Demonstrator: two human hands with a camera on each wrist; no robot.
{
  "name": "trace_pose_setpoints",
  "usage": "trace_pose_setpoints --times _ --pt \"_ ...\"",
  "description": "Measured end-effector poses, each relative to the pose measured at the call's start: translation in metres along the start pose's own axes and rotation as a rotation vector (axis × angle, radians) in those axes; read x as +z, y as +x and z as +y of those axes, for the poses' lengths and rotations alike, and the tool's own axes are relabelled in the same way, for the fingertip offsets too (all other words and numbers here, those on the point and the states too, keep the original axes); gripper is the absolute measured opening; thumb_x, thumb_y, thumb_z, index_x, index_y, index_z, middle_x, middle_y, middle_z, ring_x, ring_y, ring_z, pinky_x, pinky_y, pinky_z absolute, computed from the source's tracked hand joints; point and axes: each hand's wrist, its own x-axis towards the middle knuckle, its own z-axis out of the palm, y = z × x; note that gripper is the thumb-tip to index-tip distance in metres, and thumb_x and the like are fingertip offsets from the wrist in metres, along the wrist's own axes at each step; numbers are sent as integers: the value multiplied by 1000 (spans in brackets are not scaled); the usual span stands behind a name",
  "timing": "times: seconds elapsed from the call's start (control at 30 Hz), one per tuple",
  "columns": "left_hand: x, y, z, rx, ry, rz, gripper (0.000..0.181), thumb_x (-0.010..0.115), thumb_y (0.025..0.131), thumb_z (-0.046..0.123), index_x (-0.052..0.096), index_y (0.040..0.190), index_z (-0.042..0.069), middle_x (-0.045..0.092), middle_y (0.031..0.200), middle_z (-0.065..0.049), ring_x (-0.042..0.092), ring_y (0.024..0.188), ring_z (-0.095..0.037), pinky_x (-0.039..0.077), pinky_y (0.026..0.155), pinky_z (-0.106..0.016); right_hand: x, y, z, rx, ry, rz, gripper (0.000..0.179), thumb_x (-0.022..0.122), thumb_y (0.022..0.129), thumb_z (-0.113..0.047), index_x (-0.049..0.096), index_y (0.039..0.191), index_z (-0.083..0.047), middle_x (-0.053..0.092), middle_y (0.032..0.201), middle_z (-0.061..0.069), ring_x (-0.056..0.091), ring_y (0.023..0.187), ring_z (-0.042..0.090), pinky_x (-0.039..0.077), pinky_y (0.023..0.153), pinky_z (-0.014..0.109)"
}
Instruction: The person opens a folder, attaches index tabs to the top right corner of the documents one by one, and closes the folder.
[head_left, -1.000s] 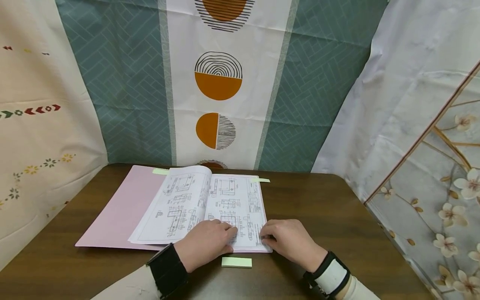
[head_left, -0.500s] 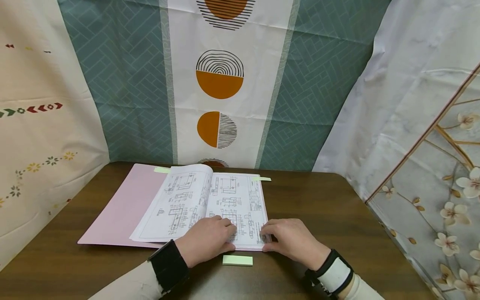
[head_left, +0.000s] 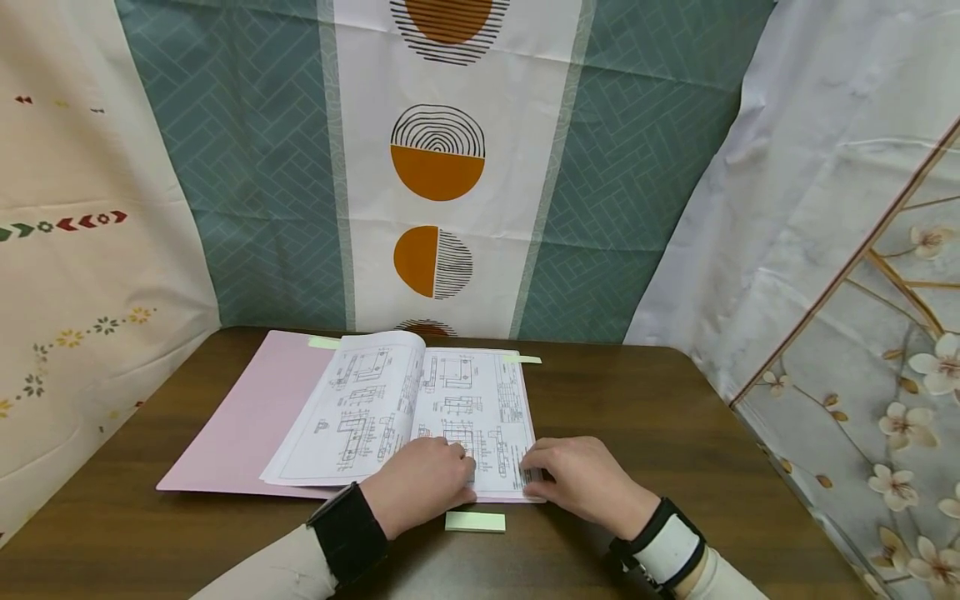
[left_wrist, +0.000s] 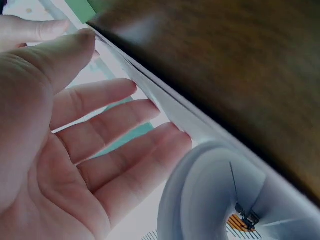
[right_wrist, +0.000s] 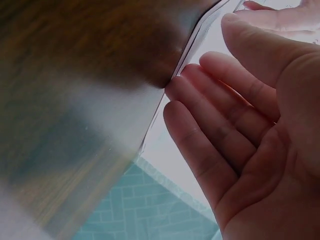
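A stack of white drawing sheets (head_left: pixel 480 383) in a pink folder (head_left: pixel 240 425) lies spread on the wooden table, printed with technical part drawings. Its turned-over left leaves (head_left: pixel 360 417) bulge up at the fold; the left wrist view shows this bulge as a curled white roll (left_wrist: pixel 195 185). My left hand (head_left: pixel 426 483) rests on the lower part of the right-hand page, fingers nearly straight in the left wrist view. At the lower right corner, my right hand (head_left: pixel 581 479) touches the page edge with its fingertips, thumb apart from the fingers in the right wrist view.
A pale green sticky-note pad (head_left: pixel 476 522) lies before the folder's front edge. Pale green tabs stick out at the top left (head_left: pixel 324 342) and top right (head_left: pixel 527 359) of the sheets. Patterned cloths (head_left: pixel 637 167) hang behind and beside the table (head_left: pixel 637 392).
My left hand has shifted very slightly to the right over the page. The right hand stays at the corner, and the sheets lie as before.
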Motion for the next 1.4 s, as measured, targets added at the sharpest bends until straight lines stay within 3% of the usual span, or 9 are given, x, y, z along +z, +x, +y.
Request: trace_pose_setpoints --times 0.3,0.5,0.6,0.77,0.9,1.07,1.27,1.4 --pt "2 4 8 47 91 16 11 81 100 22 75 93 16 68 76 1 63 66 -13 52 60 -31 2 1 2 51 26 53 8 82 102 -24 82 99 -17 67 89 -15 53 72 1 54 71 26" --pt "0 11 12 25 97 15 10 83 98 19 75 92 15 67 73 0 61 61 -15 51 57 -33 0 1 3 109 59 44 8 81 103 -23 81 99 -16 64 84 -14 51 70 4 50 68 27" --pt "0 14 11 9 99 3 10 83 97 17 74 92 15 66 72 0 59 59 -14 52 56 -33 0 0 4 136 57 54 8 79 104 -22 81 100 -15 67 87 -12 54 72 3 54 70 28" --pt "1 14 6 -36 22 23 12 80 100 15 70 93 14 66 73 1 60 58 -13 51 55 -34 -3 0 3 197 10 124 7 80 103 -19 83 105 -14 77 99 -7 67 83 6 62 80 35" --pt "1 9 -1 -62 -86 47 12 79 101 14 69 96 13 66 74 2 58 59 -11 50 57 -32 -7 2 2 240 -25 149 6 81 103 -19 85 104 -14 79 99 -5 70 82 8 63 78 36" --pt "-1 3 -4 -89 -127 40 12 79 102 13 67 102 11 66 77 3 55 61 -10 50 59 -31 -5 5 1 190 13 111 5 85 99 -19 86 101 -15 78 93 -7 62 74 4 60 73 32" --pt "1 1 -6 -105 -143 83 17 79 104 19 65 100 10 62 73 4 56 59 -10 50 56 -32 3 11 2 54 73 39 8 89 95 -15 86 103 -16 78 96 -11 62 79 -1 59 75 29" --pt "2 1 -8 -123 -144 128 20 80 103 19 64 96 10 59 69 5 53 57 -9 48 53 -31 5 13 1 17 62 36 9 91 93 -14 85 100 -18 78 94 -12 61 77 -1 58 73 28"
